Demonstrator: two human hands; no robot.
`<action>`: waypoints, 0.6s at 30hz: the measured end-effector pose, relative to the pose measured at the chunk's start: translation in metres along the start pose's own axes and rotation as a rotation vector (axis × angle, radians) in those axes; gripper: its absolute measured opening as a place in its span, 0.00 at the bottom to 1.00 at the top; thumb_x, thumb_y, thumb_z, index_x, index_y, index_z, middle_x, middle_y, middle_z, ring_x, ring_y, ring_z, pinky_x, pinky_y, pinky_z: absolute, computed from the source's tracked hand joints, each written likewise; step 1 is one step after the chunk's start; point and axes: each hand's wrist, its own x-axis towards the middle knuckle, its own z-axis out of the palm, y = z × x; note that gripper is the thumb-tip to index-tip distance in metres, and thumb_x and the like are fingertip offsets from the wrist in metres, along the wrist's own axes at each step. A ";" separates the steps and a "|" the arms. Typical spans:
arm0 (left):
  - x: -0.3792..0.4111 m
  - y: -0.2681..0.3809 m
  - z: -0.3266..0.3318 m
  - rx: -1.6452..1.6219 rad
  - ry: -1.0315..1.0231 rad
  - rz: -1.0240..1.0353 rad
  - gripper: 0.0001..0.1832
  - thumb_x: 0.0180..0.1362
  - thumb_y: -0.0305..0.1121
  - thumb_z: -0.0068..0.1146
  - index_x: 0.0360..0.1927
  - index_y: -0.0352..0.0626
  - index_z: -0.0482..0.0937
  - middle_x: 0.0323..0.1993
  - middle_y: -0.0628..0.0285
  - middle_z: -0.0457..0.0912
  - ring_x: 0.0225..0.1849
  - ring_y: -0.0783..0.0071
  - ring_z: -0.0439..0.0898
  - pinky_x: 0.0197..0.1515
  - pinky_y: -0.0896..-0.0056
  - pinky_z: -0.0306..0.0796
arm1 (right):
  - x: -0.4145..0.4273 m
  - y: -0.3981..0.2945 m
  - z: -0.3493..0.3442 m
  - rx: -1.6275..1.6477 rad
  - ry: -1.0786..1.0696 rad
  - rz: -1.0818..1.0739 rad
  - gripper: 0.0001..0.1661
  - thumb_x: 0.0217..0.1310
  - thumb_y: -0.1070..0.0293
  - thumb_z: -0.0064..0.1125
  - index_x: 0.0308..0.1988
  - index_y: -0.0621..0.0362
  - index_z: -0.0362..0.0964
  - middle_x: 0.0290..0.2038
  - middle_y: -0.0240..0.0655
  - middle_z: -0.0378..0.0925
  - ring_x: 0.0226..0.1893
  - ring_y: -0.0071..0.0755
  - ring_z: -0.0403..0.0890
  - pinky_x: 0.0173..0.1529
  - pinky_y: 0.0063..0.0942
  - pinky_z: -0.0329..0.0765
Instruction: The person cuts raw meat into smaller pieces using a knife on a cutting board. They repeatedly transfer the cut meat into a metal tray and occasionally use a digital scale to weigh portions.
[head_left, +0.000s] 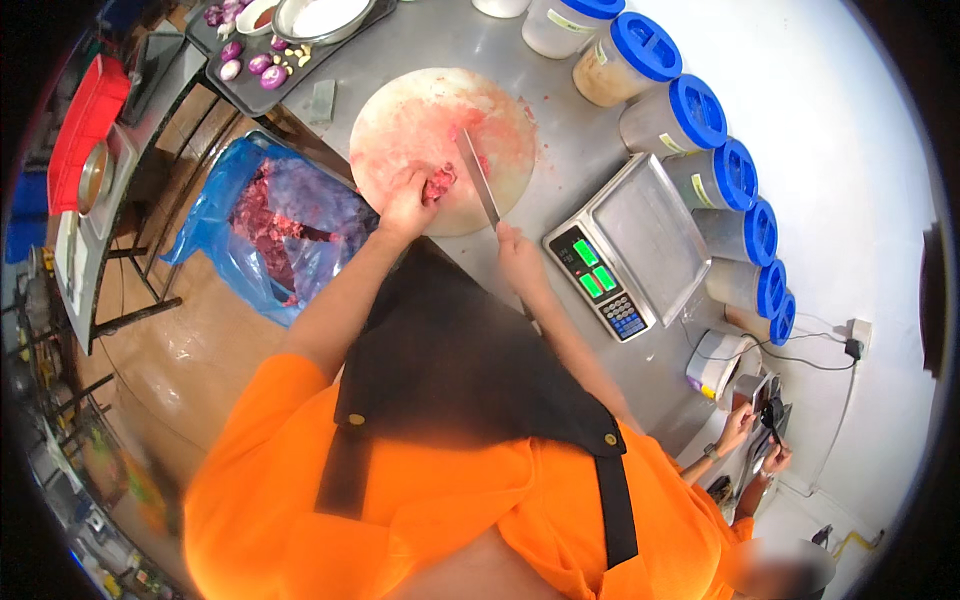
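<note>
On the steel counter lies a round cutting board (397, 127), stained red with meat juice. My right hand (517, 251) grips the handle of a knife (478, 176), whose blade reaches across the board. A small piece of raw red meat (439, 182) sits at the fingertips of my left hand (409, 201), which presses on it left of the blade. A few red scraps lie on the board just beyond the blade. To the left of the board, a blue plastic bag (217, 225) holds larger chunks of raw meat (262, 217).
A digital scale (652, 232) with lit green displays stands right of the board. Blue-lidded containers (697, 112) line the wall. A dark tray (255, 94) carries onions (261, 64), garlic and a metal bowl (322, 19). Another person's hands (739, 426) hold a black utensil at lower right.
</note>
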 end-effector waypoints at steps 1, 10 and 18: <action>-0.003 -0.001 -0.006 -0.017 0.023 -0.008 0.21 0.47 0.23 0.62 0.48 0.37 0.79 0.52 0.48 0.78 0.56 0.46 0.76 0.59 0.49 0.72 | -0.008 -0.024 -0.016 -0.024 -0.051 -0.002 0.45 0.76 0.35 0.35 0.36 0.70 0.76 0.31 0.63 0.80 0.38 0.69 0.82 0.47 0.56 0.75; 0.007 -0.008 0.009 -0.033 -0.059 -0.023 0.18 0.50 0.24 0.63 0.47 0.43 0.86 0.46 0.53 0.86 0.45 0.50 0.83 0.52 0.59 0.79 | -0.033 -0.053 -0.023 -0.257 -0.241 -0.072 0.40 0.77 0.39 0.36 0.40 0.69 0.78 0.36 0.65 0.81 0.41 0.71 0.82 0.50 0.59 0.76; 0.023 -0.004 0.002 0.027 -0.076 0.039 0.12 0.53 0.26 0.62 0.43 0.39 0.87 0.44 0.47 0.85 0.45 0.48 0.83 0.52 0.55 0.78 | 0.052 -0.097 0.018 -0.163 -0.157 -0.111 0.38 0.76 0.40 0.37 0.46 0.66 0.80 0.37 0.67 0.80 0.43 0.71 0.82 0.54 0.55 0.75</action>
